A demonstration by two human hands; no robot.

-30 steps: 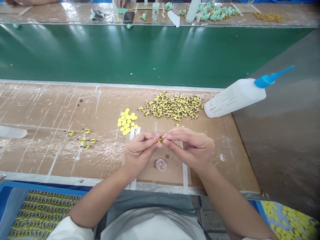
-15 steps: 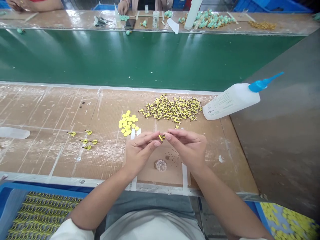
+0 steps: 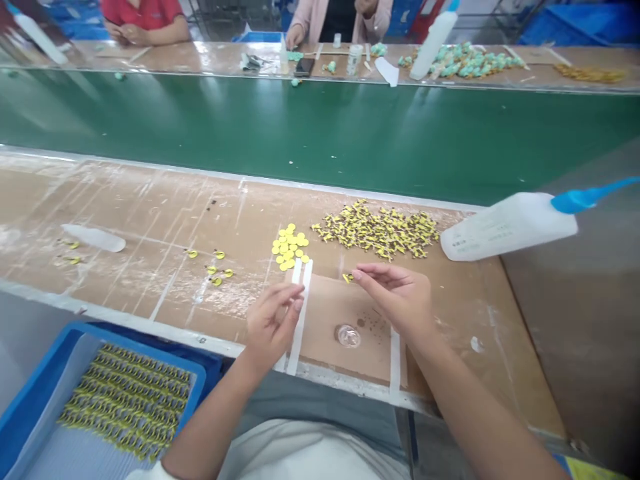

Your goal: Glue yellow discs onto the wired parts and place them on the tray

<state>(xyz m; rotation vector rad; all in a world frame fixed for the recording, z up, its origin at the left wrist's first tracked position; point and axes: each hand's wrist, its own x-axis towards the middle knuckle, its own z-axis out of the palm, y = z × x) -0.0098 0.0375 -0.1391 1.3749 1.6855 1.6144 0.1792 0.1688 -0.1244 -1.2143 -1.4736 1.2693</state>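
Note:
My right hand (image 3: 397,300) reaches left over the brown cardboard, with a tiny yellow piece (image 3: 348,277) pinched at its thumb and forefinger tips. My left hand (image 3: 273,323) has drawn back beside a pair of white tape strips (image 3: 300,317), its fingers apart and nothing in them. Just beyond my hands lie a cluster of flat yellow discs (image 3: 289,247) and a larger heap of small yellow-and-black parts (image 3: 380,232). Under my right palm stands a small clear cup (image 3: 349,336) among dark specks. Several finished yellow pieces (image 3: 215,269) lie to the left.
A white glue bottle with a blue nozzle (image 3: 510,227) lies at the right of the bench. A green conveyor belt (image 3: 320,133) runs behind it. A blue tray (image 3: 125,400) of yellow pieces sits at lower left. Co-workers (image 3: 143,13) sit across the belt.
My hands have parted, and the left has let go of the piece and moved back. The right hand keeps the piece. The view has swung left and tilted up, showing more tray and co-workers.

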